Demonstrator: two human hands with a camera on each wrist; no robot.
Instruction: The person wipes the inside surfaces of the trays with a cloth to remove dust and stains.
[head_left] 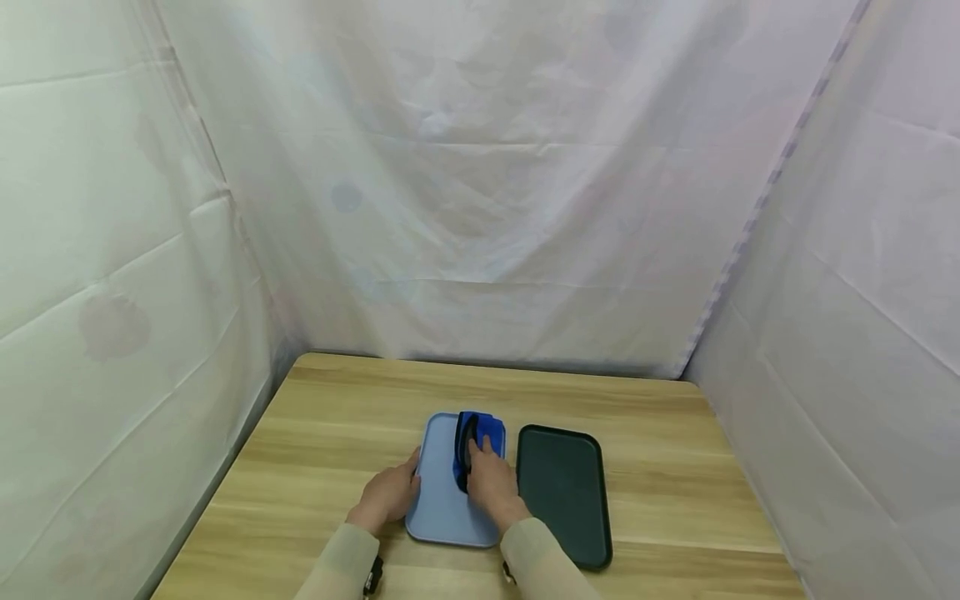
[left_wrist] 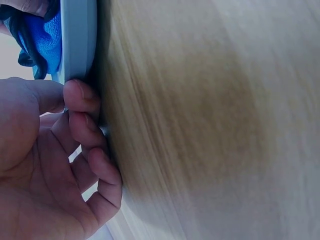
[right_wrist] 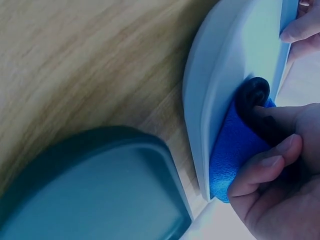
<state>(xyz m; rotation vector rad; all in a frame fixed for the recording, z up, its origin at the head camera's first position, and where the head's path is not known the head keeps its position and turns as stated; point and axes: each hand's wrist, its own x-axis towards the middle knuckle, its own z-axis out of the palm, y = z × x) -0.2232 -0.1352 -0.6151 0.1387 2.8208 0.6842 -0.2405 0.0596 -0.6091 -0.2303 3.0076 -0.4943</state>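
Note:
A light blue tray [head_left: 442, 517] lies on the table, with a blue cloth [head_left: 491, 428] folded near its far right part. Black trim [right_wrist: 257, 97] runs along the cloth's edge and rolls up in the right wrist view. My right hand [head_left: 492, 483] grips the cloth by this black edge, fingers curled. At the tray's left side, my left hand [head_left: 392, 493] holds the rim; its thumb and curled fingertips meet the edge in the left wrist view. Part of the cloth is hidden behind the right hand.
Just right of the blue tray lies a dark green tray [head_left: 562, 492], a narrow gap between them. Both are on a wood-grain table [head_left: 322, 433]. White curtains [head_left: 480, 208] hang behind the table and along both sides.

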